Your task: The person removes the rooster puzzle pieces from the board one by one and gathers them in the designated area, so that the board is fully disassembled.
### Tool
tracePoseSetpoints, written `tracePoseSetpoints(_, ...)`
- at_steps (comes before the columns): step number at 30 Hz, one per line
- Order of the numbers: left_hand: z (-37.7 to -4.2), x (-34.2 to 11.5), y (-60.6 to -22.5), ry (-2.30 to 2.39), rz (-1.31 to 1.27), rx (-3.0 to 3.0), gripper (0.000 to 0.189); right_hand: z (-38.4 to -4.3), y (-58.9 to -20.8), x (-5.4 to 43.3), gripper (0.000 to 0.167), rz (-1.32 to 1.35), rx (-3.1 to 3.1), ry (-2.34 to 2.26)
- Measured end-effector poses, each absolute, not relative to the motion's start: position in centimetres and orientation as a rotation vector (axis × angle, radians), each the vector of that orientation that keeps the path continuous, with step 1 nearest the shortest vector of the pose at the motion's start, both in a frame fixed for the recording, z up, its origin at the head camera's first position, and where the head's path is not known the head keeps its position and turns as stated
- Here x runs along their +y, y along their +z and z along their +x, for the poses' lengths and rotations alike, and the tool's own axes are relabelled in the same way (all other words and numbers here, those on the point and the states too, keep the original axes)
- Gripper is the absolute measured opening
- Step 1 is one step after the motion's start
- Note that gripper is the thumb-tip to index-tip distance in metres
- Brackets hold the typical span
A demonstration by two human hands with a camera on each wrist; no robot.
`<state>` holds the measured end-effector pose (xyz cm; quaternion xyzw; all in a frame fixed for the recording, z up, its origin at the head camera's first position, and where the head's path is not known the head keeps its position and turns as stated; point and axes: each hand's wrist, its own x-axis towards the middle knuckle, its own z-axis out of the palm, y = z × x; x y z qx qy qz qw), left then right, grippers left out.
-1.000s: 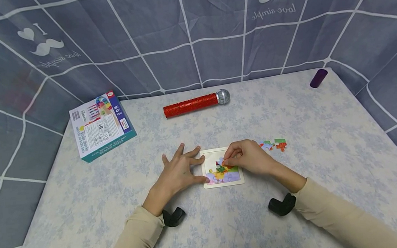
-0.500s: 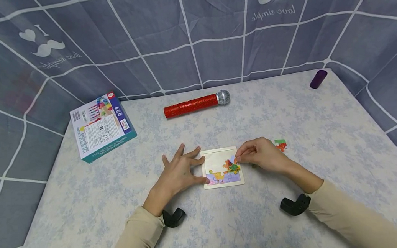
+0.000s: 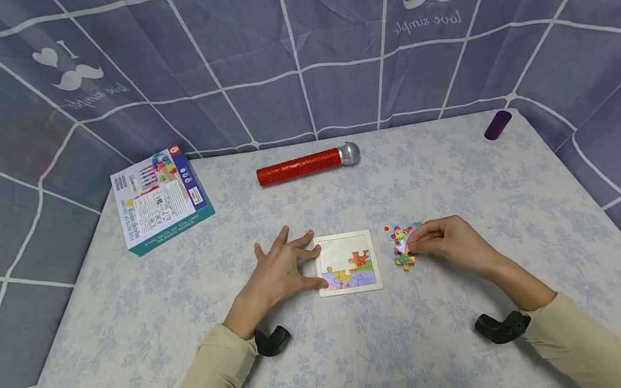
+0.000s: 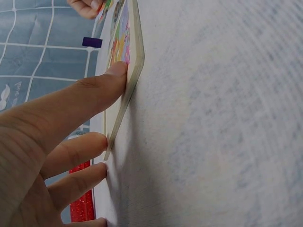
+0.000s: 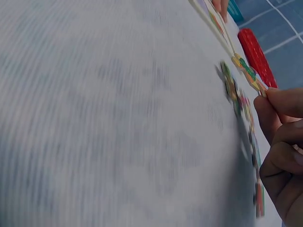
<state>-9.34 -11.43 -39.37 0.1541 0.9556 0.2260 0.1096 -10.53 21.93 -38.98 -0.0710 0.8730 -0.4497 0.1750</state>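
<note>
A small jigsaw tray (image 3: 341, 246) with a pale wooden rim lies on the table. Fitted pieces (image 3: 349, 278) fill its lower part, and an orange piece (image 3: 359, 258) sits above them at the right. My left hand (image 3: 278, 274) spreads its fingers at the tray's left side, thumb (image 4: 118, 69) resting on the rim. Right of the tray, my right hand (image 3: 454, 244) pinches a puzzle piece (image 5: 248, 71) with green and yellow on it between thumb and forefinger. Loose puzzle pieces (image 3: 398, 232) lie just beyond it, partly hidden by that hand.
A red glitter microphone (image 3: 300, 166) lies behind the tray. At the back left is a boxed bead toy (image 3: 161, 195). A purple cylinder (image 3: 498, 125) lies at the far right corner, near the grey checked curtain (image 3: 336, 90).
My right hand has moved right, carrying the puzzle piece from over the tray to beside the loose pieces. The left hand stays at the tray's edge.
</note>
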Motion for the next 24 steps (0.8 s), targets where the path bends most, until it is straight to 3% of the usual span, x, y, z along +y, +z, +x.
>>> tracePoseSetpoints(11, -9.3, -11.5, -39.3, 0.668, 0.442, 2.805, 0.070, -10.2, -39.1, 24.6, 0.027, -0.146, 2.486, -1.280)
tracePoseSetpoints(24, -9.3, -11.4, -39.3, 0.679, 0.448, 2.799, 0.069, -10.5, -39.2, 24.4, 0.017, -0.145, 2.647, -1.101)
